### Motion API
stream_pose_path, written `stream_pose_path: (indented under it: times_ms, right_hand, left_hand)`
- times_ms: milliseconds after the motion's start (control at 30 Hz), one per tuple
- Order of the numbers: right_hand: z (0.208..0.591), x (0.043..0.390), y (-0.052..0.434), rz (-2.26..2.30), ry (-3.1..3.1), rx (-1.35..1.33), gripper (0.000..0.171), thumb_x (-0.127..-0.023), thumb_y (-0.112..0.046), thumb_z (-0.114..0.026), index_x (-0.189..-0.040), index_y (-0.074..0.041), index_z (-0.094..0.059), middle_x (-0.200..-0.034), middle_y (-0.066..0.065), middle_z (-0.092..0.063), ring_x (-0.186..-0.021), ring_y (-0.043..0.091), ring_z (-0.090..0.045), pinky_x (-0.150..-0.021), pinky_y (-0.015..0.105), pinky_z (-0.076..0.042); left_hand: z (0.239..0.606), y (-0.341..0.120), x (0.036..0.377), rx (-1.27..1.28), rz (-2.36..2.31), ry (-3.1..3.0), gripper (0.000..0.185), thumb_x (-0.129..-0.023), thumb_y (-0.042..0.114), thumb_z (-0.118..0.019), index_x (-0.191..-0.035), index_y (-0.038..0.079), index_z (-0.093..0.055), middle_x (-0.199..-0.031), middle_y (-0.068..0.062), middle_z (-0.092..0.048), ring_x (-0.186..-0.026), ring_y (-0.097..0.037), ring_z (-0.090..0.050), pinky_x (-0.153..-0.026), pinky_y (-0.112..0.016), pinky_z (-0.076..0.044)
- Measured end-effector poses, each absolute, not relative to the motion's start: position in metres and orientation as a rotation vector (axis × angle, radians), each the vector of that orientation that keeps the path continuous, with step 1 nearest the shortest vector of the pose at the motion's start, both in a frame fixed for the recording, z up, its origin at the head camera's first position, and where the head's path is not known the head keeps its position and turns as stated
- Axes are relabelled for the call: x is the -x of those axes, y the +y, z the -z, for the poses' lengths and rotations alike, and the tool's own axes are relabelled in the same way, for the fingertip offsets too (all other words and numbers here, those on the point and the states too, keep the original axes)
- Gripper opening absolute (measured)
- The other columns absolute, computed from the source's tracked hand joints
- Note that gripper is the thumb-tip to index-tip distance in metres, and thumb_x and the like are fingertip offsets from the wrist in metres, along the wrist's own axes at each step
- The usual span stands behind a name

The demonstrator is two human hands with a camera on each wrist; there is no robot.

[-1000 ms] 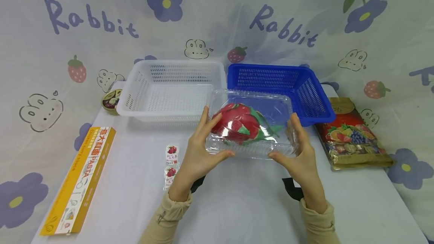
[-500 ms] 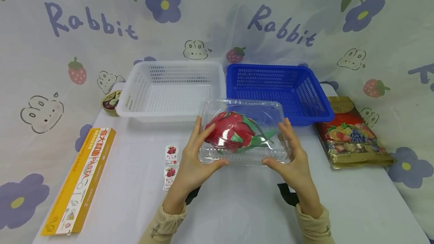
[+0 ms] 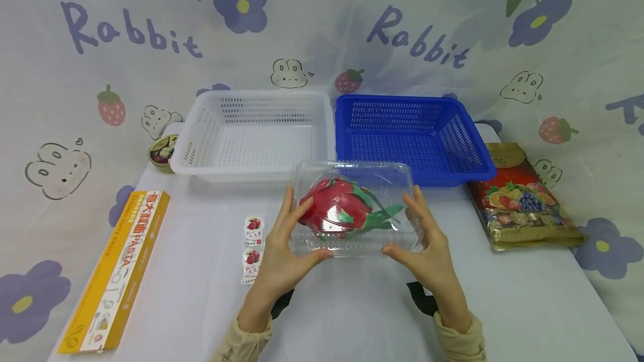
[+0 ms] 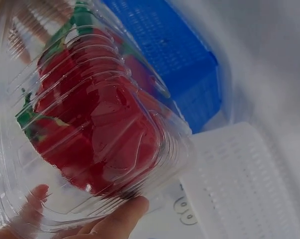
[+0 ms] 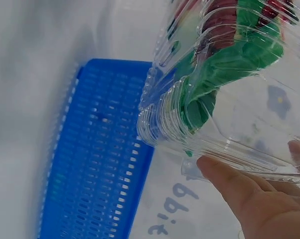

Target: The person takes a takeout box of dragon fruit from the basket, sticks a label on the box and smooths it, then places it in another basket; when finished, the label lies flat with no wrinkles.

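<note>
A clear plastic clamshell box (image 3: pixel 397 177) is held up over the table between both hands, its lid down. Inside lies a red dragon fruit (image 3: pixel 336 203) with green scales, toward the box's left side; the left wrist view shows the dragon fruit (image 4: pixel 97 129) close up through ridged plastic. My left hand (image 3: pixel 284 250) grips the box's left end, thumb at the near edge and fingers along the side. On the opposite end my right hand (image 3: pixel 425 247) grips in the same manner. Its fingers touch the box's corner (image 5: pixel 175 119) in the right wrist view.
Behind the box stand a white basket (image 3: pixel 256 171) and a blue basket (image 3: pixel 473 175). Two fruit stickers (image 3: pixel 254 232) lie left of the left hand. A yellow pasta box (image 3: pixel 115 272) and a tin (image 3: pixel 163 152) sit at left, a gold-and-red bag (image 3: pixel 525 200) at right.
Both hands have brought the clamshell box with the dragon fruit nearer to the body and slightly left, away from the baskets. The grip looks the same.
</note>
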State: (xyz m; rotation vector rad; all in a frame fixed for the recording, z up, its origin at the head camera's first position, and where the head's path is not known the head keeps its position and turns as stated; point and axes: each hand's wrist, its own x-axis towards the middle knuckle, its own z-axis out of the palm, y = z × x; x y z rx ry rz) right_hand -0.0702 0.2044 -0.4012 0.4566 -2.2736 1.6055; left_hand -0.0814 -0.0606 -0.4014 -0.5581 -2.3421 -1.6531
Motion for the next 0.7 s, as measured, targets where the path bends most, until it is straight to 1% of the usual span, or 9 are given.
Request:
stream_pose_path:
  times_ms: [200,367,500,700]
  right_hand:
    - [0.409,0.068,0.201,-1.64,-2.274,-0.479,0.096,-0.063,0.018,-0.079,-0.147,0.001,-0.035,-0.161,0.023,-0.012,-0.138,-0.006,-0.035,-0.108,0.01,-0.032]
    - [0.416,0.066,0.2,-1.634,-2.267,-0.497,0.096,-0.061,0.018,-0.079,-0.146,0.004,-0.035,-0.159,0.027,-0.012,-0.138,-0.005,-0.034,-0.109,0.011,-0.032]
    - [0.42,0.065,0.2,-1.632,-2.264,-0.517,0.097,-0.061,0.017,-0.08,-0.145,0.003,-0.036,-0.158,0.031,-0.012,-0.139,-0.004,-0.033,-0.11,0.012,-0.032]
    - [0.424,0.062,0.2,-1.634,-2.301,-0.51,0.095,-0.064,0.013,-0.081,-0.146,0.002,-0.035,-0.159,0.028,-0.012,-0.142,-0.004,-0.028,-0.11,0.013,-0.032]
  left_hand:
    - [0.408,-0.063,0.079,0.544,1.646,-2.352,0.09,-0.064,0.015,-0.09,-0.143,0.016,-0.047,-0.162,-0.017,-0.015,-0.144,-0.044,-0.028,-0.104,-0.063,-0.039]
    - [0.411,-0.065,0.076,0.532,1.645,-2.37,0.09,-0.064,0.016,-0.09,-0.144,0.017,-0.047,-0.162,-0.016,-0.015,-0.144,-0.044,-0.028,-0.103,-0.063,-0.039]
    - [0.414,-0.066,0.073,0.51,1.647,-2.386,0.091,-0.064,0.018,-0.091,-0.143,0.018,-0.047,-0.162,-0.016,-0.016,-0.144,-0.044,-0.028,-0.104,-0.065,-0.037]
    - [0.417,-0.066,0.069,0.483,1.643,-2.399,0.093,-0.062,0.016,-0.091,-0.143,0.02,-0.047,-0.162,-0.015,-0.016,-0.144,-0.043,-0.028,-0.106,-0.065,-0.035]
